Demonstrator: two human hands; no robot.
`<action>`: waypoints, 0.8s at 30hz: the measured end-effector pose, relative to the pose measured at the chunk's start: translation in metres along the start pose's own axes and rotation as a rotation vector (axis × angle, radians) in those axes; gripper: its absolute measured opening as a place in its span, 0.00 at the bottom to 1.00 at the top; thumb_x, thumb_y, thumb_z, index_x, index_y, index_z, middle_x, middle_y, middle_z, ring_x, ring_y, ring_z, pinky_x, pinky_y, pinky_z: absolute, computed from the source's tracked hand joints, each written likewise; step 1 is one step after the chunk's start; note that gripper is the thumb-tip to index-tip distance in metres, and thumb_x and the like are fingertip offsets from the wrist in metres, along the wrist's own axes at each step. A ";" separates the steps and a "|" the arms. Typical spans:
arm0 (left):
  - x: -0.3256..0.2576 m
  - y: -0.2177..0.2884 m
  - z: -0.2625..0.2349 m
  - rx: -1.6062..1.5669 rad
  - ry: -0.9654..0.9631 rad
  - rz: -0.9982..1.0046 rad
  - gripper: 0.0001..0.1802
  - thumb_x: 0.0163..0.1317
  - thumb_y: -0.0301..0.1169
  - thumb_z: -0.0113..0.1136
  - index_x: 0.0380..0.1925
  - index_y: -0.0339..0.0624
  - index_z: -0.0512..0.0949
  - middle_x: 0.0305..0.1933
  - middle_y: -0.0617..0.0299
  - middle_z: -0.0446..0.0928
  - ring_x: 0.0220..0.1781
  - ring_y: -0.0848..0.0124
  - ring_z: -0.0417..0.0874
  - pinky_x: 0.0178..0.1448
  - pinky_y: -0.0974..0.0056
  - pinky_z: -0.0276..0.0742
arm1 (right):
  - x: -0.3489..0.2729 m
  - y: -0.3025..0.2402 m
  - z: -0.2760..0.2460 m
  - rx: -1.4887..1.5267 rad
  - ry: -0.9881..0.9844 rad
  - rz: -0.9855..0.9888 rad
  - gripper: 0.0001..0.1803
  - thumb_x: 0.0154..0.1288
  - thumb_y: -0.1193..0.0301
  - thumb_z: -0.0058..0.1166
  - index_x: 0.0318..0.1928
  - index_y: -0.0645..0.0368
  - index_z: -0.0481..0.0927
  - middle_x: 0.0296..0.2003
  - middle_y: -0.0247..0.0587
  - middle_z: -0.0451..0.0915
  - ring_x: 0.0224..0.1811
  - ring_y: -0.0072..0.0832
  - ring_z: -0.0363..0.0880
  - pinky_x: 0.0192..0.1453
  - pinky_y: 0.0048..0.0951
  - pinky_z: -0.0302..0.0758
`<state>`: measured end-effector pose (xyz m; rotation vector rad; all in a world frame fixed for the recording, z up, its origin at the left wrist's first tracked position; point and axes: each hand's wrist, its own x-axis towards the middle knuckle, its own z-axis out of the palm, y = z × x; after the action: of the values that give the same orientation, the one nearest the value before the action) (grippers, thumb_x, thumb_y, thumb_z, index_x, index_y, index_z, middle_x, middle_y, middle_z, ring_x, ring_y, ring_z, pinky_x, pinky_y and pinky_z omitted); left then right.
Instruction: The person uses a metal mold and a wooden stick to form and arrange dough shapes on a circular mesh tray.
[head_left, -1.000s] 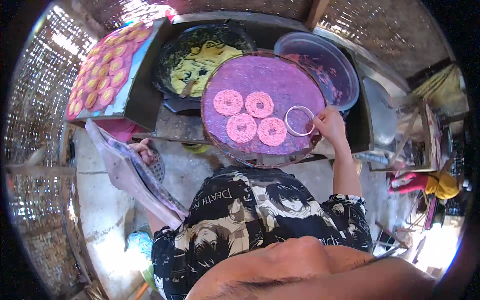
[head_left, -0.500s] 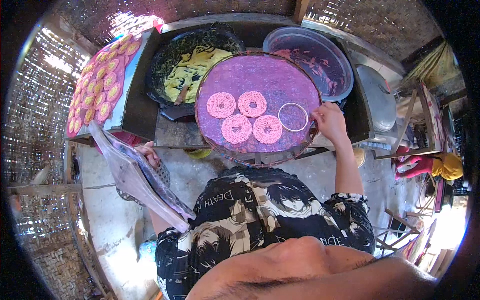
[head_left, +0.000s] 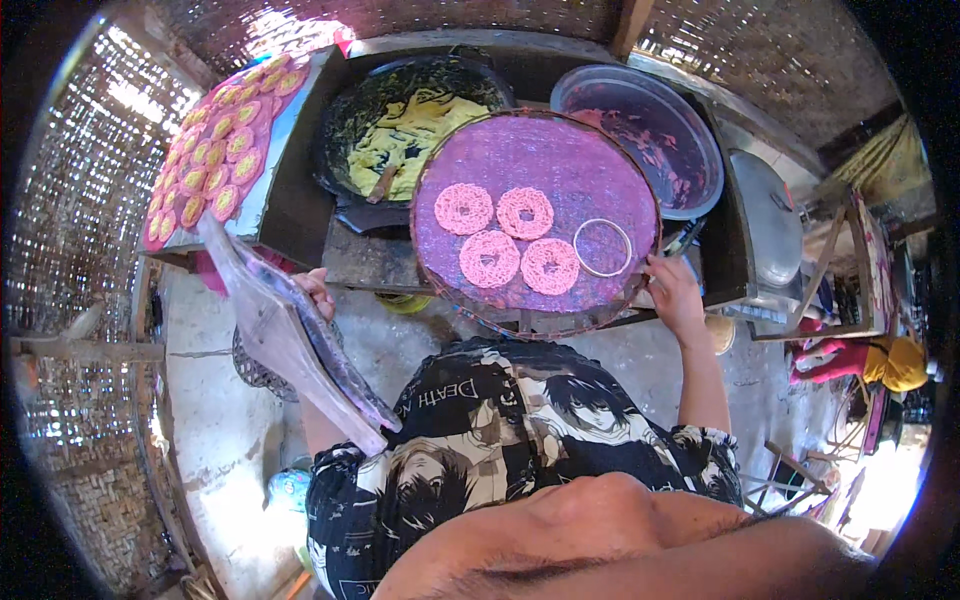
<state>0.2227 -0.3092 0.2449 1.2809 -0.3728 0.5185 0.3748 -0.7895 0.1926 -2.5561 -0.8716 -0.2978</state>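
Observation:
A round woven tray (head_left: 540,150) with a purple surface lies in front of me. Several pink rings of thin strands, one of them a noodle ring (head_left: 490,259), sit on its left and middle part. To their right is a thin white hoop (head_left: 603,247). My right hand (head_left: 674,292) is closed at the tray's right rim, its fingers pinched on the edge. At the left, my left hand (head_left: 318,292) grips a long wooden press (head_left: 290,330), held tilted with its two arms slightly apart. The press hides part of that hand.
A dark pan (head_left: 335,140) with yellow dough stands behind the tray at left. A grey basin (head_left: 705,130) with pink dough is at the back right. Flat pink rounds (head_left: 215,150) with yellow centres cover a board at far left. A metal lid (head_left: 765,215) lies at right.
My right hand has shifted nearer along the tray's right rim, away from the white hoop. The whole view has moved slightly; the rings and press keep their arrangement.

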 end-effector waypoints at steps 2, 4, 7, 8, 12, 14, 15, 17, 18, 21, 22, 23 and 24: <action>0.003 -0.005 0.004 -0.036 -0.014 0.003 0.16 0.59 0.37 0.47 0.36 0.33 0.71 0.21 0.56 0.71 0.20 0.66 0.70 0.37 0.61 0.69 | -0.008 0.001 0.000 -0.021 -0.004 -0.027 0.13 0.42 0.77 0.54 0.34 0.57 0.75 0.39 0.38 0.75 0.43 0.37 0.71 0.50 0.36 0.67; 0.004 -0.005 0.006 -0.059 -0.024 0.002 0.16 0.59 0.37 0.47 0.37 0.33 0.72 0.21 0.56 0.71 0.19 0.67 0.70 0.36 0.62 0.69 | -0.014 -0.003 0.000 -0.051 0.010 -0.074 0.12 0.41 0.75 0.55 0.33 0.56 0.77 0.36 0.36 0.77 0.41 0.36 0.71 0.48 0.35 0.68; 0.006 -0.009 0.009 -0.081 -0.039 0.004 0.15 0.59 0.36 0.47 0.37 0.33 0.72 0.21 0.56 0.71 0.19 0.67 0.70 0.34 0.62 0.68 | -0.021 -0.016 -0.003 -0.021 -0.003 -0.067 0.12 0.39 0.75 0.56 0.31 0.57 0.77 0.35 0.36 0.77 0.40 0.36 0.72 0.46 0.35 0.69; 0.006 -0.010 0.010 -0.086 -0.045 0.008 0.15 0.59 0.36 0.47 0.37 0.33 0.72 0.21 0.56 0.71 0.18 0.67 0.70 0.33 0.62 0.68 | -0.023 -0.021 -0.004 -0.034 0.020 -0.105 0.13 0.37 0.75 0.57 0.31 0.57 0.77 0.34 0.36 0.77 0.38 0.36 0.72 0.44 0.34 0.70; 0.010 -0.014 0.011 -0.109 -0.069 0.014 0.15 0.58 0.35 0.48 0.37 0.32 0.72 0.21 0.55 0.71 0.18 0.67 0.69 0.31 0.63 0.67 | -0.030 -0.033 0.004 0.023 0.047 -0.101 0.13 0.37 0.75 0.58 0.29 0.58 0.75 0.32 0.37 0.76 0.34 0.35 0.72 0.39 0.33 0.71; 0.012 -0.015 0.011 -0.120 -0.083 0.016 0.15 0.58 0.35 0.48 0.37 0.32 0.72 0.21 0.55 0.71 0.17 0.67 0.69 0.30 0.63 0.67 | -0.034 -0.036 0.009 0.003 0.074 -0.082 0.13 0.37 0.75 0.58 0.30 0.58 0.75 0.32 0.37 0.76 0.34 0.35 0.72 0.39 0.33 0.71; 0.014 -0.016 0.012 -0.126 -0.091 0.016 0.15 0.58 0.35 0.48 0.37 0.32 0.72 0.21 0.55 0.71 0.17 0.67 0.69 0.29 0.63 0.67 | -0.035 -0.039 0.011 -0.016 0.101 -0.067 0.13 0.37 0.75 0.58 0.30 0.58 0.75 0.33 0.37 0.75 0.34 0.35 0.72 0.39 0.33 0.71; 0.013 -0.017 0.012 -0.140 -0.109 0.014 0.15 0.58 0.34 0.48 0.37 0.32 0.72 0.22 0.55 0.71 0.17 0.67 0.69 0.28 0.63 0.66 | -0.039 -0.043 0.015 -0.012 0.109 -0.059 0.13 0.37 0.75 0.58 0.30 0.57 0.75 0.33 0.38 0.75 0.34 0.35 0.72 0.39 0.33 0.71; 0.015 -0.018 0.012 -0.150 -0.120 0.016 0.15 0.58 0.34 0.48 0.37 0.32 0.72 0.22 0.55 0.71 0.16 0.67 0.69 0.28 0.63 0.66 | -0.040 -0.045 0.017 -0.008 0.119 -0.057 0.13 0.38 0.75 0.59 0.31 0.57 0.75 0.33 0.39 0.75 0.34 0.36 0.72 0.39 0.33 0.71; 0.017 -0.017 0.014 -0.166 -0.153 0.008 0.15 0.58 0.33 0.48 0.37 0.31 0.72 0.22 0.54 0.71 0.16 0.67 0.68 0.26 0.64 0.66 | -0.041 -0.057 0.029 0.009 0.183 -0.042 0.14 0.38 0.74 0.59 0.31 0.57 0.76 0.33 0.40 0.75 0.35 0.36 0.73 0.39 0.33 0.71; 0.020 -0.020 0.014 -0.179 -0.169 0.008 0.15 0.58 0.33 0.48 0.37 0.31 0.72 0.22 0.54 0.71 0.16 0.67 0.68 0.25 0.64 0.65 | -0.039 -0.059 0.033 0.001 0.211 -0.046 0.14 0.39 0.75 0.59 0.32 0.57 0.75 0.33 0.40 0.75 0.35 0.36 0.73 0.40 0.34 0.71; 0.021 -0.023 0.013 -0.195 -0.182 0.007 0.15 0.58 0.33 0.48 0.37 0.31 0.72 0.22 0.54 0.71 0.15 0.67 0.68 0.25 0.64 0.65 | -0.038 -0.062 0.038 0.002 0.204 -0.041 0.14 0.39 0.75 0.59 0.32 0.57 0.75 0.33 0.40 0.75 0.35 0.36 0.73 0.40 0.34 0.71; 0.022 -0.025 0.013 -0.203 -0.194 0.005 0.14 0.58 0.33 0.48 0.37 0.31 0.72 0.22 0.54 0.71 0.15 0.67 0.68 0.24 0.64 0.65 | -0.037 -0.065 0.044 0.023 0.219 -0.014 0.15 0.39 0.75 0.59 0.33 0.58 0.75 0.33 0.41 0.75 0.35 0.37 0.73 0.41 0.34 0.71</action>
<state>0.2555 -0.3237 0.2400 1.1359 -0.5764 0.3519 0.3081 -0.7430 0.1619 -2.4397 -0.8058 -0.5572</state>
